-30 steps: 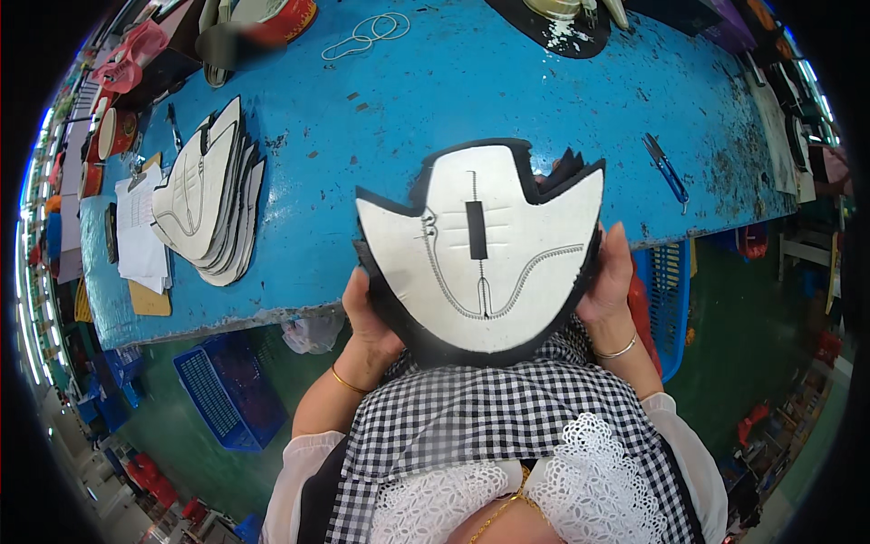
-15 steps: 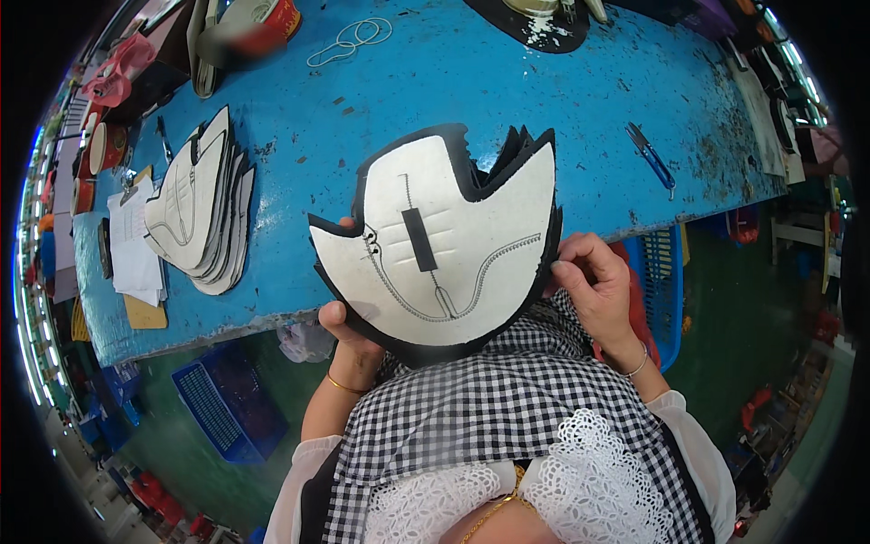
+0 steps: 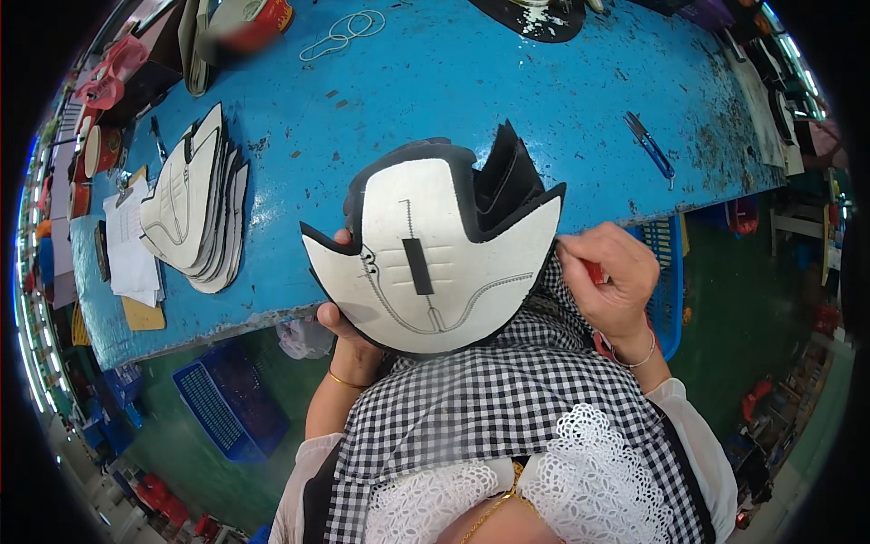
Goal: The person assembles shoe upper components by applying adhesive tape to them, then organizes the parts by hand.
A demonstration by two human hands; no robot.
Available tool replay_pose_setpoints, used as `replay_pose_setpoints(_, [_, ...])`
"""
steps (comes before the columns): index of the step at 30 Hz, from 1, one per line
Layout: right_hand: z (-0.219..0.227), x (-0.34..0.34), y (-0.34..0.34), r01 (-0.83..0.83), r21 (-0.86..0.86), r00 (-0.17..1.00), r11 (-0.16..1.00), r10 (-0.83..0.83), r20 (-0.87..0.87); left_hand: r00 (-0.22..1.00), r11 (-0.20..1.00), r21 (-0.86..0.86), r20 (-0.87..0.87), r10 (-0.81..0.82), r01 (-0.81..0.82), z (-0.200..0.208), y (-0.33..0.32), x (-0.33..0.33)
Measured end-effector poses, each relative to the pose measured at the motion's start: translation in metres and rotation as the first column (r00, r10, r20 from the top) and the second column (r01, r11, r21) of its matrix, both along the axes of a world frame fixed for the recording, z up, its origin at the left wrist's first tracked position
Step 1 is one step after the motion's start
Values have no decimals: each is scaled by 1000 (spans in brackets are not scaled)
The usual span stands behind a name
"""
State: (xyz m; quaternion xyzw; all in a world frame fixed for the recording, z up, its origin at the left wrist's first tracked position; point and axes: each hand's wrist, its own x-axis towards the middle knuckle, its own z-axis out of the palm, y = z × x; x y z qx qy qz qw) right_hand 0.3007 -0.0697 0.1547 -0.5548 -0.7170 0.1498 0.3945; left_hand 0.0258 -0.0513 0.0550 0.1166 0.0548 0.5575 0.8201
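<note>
A stack of white and black padded shoe-upper pieces (image 3: pixel 399 313) is held up above my lap at the table's front edge. Its top piece shows a white face with zigzag stitching and a small black strip (image 3: pixel 418 267). My left hand (image 3: pixel 355 352) is closed around the stack's left side, thumb near the lower edge and a fingertip showing by the upper notch. With thumb and forefinger, my right hand (image 3: pixel 616 281) pinches the right edge of the top piece. That side bends away from the black layers (image 3: pixel 512 177) behind it. The fingers beneath the stack are hidden.
On the blue table (image 3: pixel 417 91), another stack of similar pieces (image 3: pixel 186 213) lies left beside papers (image 3: pixel 131 245). Blue-handled thread snips (image 3: pixel 651 150) lie right, and a pale looped cord (image 3: pixel 344 38) lies far off. Blue baskets (image 3: pixel 231 399) stand below the table edge.
The top piece's right side has bent down and toward me, widening the gap to the black layers behind. My right hand has turned and shifted slightly right; my left keeps its hold.
</note>
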Motion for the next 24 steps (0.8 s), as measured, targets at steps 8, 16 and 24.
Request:
replay_pose_setpoints(8, [5,-5,16,67,-110,932,992,-101,-347,995,995,-15,33,-98,99,-5,0,-3])
replay_pose_setpoints(16, [-35,-1,38,-44,-307,676,951,-198,-709,909,956,-167,-306,-284,242,15,6,0])
replay_pose_setpoints(24, [-52,-8,47,-667,-132,-101,734,-264,-959,964,953,-247,-157,-215,173,13,2,4])
